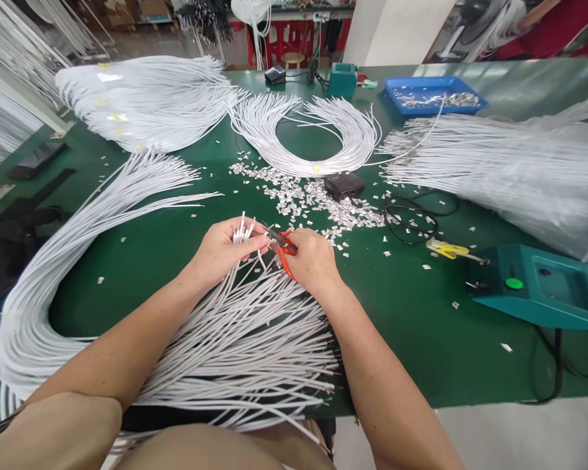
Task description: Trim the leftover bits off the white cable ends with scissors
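My left hand [230, 248] is closed around several white cables, whose ends stick up above the fingers. Close beside it, my right hand [313, 260] grips orange-handled pliers [287, 262], their jaws pointing left to the cable at my left fingertips. Exactly what the jaws touch is too small to tell. Under both hands a large bundle of white cables [255, 346] fans out to the right and curves back along the left side of the table.
Small silvery pieces [298, 196] lie scattered around a black box [343, 186] on the green table [411, 352]. Further cable bundles [147, 101] lie behind. A teal device [539, 284] stands right, a blue tray [434, 85] at the back. A person's red sleeve [543, 32] shows top right.
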`<state>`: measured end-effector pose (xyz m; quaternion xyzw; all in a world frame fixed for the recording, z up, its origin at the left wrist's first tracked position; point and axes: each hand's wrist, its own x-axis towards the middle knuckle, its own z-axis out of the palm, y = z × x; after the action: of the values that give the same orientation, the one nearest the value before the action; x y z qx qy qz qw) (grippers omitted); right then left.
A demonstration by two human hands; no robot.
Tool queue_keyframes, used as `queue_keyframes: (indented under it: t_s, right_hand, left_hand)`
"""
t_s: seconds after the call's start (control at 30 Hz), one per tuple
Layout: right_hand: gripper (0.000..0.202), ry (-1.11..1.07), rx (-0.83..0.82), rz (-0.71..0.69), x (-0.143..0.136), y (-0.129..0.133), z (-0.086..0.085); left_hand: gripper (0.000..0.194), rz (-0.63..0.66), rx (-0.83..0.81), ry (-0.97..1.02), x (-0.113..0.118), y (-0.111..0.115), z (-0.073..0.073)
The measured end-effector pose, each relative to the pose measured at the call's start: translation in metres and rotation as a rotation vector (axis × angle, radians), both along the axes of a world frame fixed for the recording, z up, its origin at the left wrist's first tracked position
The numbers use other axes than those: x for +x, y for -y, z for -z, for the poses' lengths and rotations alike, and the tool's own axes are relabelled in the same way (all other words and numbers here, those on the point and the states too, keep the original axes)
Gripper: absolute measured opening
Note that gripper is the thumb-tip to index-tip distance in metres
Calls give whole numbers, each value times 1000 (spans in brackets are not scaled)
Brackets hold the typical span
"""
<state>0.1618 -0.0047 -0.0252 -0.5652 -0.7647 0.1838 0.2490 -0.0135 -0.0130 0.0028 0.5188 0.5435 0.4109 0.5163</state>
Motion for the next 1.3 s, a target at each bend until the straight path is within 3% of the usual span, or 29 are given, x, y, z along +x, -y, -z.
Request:
queue_keyframes:
  t_s: [0.33, 0.53, 0.63, 0.77, 0.83, 1.1, 1.2, 1.3]
  right_hand:
    - [30, 28, 70, 10, -5, 3, 3]
    - [33, -24, 2, 3, -2, 1, 3]
    - [26, -227, -144, 26, 1, -1, -2]
    - [14, -809, -282, 78, -1, -1, -13]
    - [16, -996, -321, 74, -4, 1, -16]
    - [10, -1085, -387, 121, -8, 2, -12]
    - [8, -1155, -438, 146, -11, 3, -13]
    - [8, -1276, -495, 128, -15, 5, -14]
  left_hand:
    - [18, -26, 57, -46, 2, 3, -2]
    - [24, -22, 2, -3, 1, 4, -3]
    - [26, -64, 30, -58, 1, 3, 0]
    - [26, -81, 63, -116, 2, 3, -1]
    - [23, -75, 65, -157, 4, 5, -3]
    - [19, -81, 74, -228, 10, 9, -8]
    - [22, -48, 22, -45, 9, 7, -3]
    - [23, 66, -38, 171, 6, 4, 1]
